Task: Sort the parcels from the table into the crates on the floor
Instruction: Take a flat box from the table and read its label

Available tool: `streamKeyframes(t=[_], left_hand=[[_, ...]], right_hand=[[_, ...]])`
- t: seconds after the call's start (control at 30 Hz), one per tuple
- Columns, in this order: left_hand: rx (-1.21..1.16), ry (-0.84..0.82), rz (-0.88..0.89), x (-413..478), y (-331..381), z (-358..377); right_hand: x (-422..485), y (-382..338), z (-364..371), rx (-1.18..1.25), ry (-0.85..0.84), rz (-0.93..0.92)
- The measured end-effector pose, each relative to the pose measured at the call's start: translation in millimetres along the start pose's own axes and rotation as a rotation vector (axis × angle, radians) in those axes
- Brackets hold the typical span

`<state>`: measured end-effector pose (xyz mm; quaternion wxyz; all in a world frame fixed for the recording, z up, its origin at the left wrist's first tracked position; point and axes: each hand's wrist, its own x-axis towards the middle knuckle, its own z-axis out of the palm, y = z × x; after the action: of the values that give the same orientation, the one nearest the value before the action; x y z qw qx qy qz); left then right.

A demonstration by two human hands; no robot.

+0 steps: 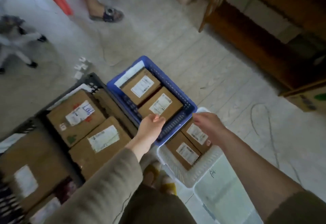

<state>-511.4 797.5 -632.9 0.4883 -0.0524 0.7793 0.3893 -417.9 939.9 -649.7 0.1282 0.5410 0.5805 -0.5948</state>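
Observation:
A blue crate (176, 86) on the floor holds two brown labelled parcels, one at the far end (141, 86) and one nearer (162, 104). My left hand (153, 123) hovers at the near parcel's edge, fingers loosely curled and holding nothing. My right hand (206, 123) hangs relaxed over the blue crate's near right corner, also empty. Just below, a white crate (202, 171) holds two small parcels (187, 151). To the left, a black crate (91, 81) carries larger parcels (77, 114). The table is out of view.
Another large parcel (30, 167) lies at the bottom left. A person's sandalled feet (105, 14) stand at the top. Wooden furniture (264, 30) fills the upper right, with a cardboard box (307, 100) below it. A cable (264, 126) loops over the floor. A translucent tub (224, 197) sits near my legs.

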Motion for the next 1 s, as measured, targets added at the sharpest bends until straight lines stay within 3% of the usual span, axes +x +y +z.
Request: streamKeyframes(t=[0.2, 0.5, 0.73, 1.0], left_hand=[[-0.263, 0.230, 0.063, -132.9, 11.3, -79.0], [-0.537, 0.774, 0.145, -337.8, -81.7, -233.3], [-0.696, 1.159, 0.113, -494.9, -217.9, -300.6], [-0.833, 1.423, -0.039, -639.2, -362.8, -318.7]], right_hand=[[-121.8, -90.8, 53.4, -0.316, -0.221, -0.347], [-317.0, -159.5, 217.8, -0.614, -0.563, -0.756], [-481.1, -103.8, 362.1, -0.828, -0.866, -1.000], [-637.7, -2.7, 475.5, -0.898, -1.172, -0.997]])
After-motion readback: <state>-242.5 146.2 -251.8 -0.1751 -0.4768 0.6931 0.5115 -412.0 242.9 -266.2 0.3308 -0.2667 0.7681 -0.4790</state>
